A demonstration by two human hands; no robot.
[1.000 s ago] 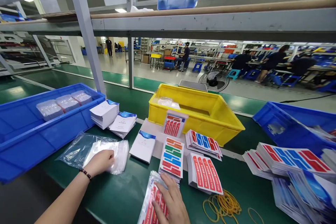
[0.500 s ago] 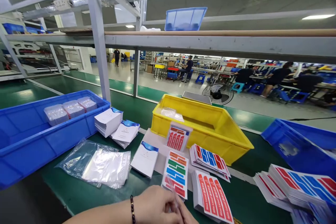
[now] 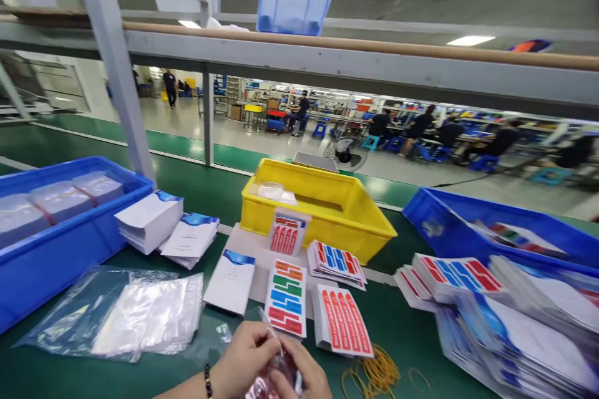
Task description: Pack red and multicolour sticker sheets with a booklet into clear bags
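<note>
At the bottom centre, my left hand (image 3: 246,355), with a beaded bracelet on the wrist, pinches a clear plastic bag (image 3: 262,386) with something red in it. My right hand (image 3: 304,368) closes on the same bag from the other side, and the fingers of both hands meet. What is inside is partly hidden by my fingers. Just beyond them lies a sheet of orange, green, blue and red stickers (image 3: 286,299). A stack of red-striped sticker sheets (image 3: 344,321) is to the right, and a stack of white booklets (image 3: 231,283) to the left.
Clear bags (image 3: 152,315) lie at left, near more booklets (image 3: 150,221) and a blue bin (image 3: 60,246). A yellow bin (image 3: 322,224) stands behind. Rubber bands (image 3: 374,374), sticker stacks (image 3: 458,277) and another blue bin (image 3: 468,212) are at right. A shelf beam (image 3: 327,59) crosses above.
The view has swung to the right, bringing the rubber bands and right-hand stacks further in. My hands have come together, and the bag with red contents now shows between them.
</note>
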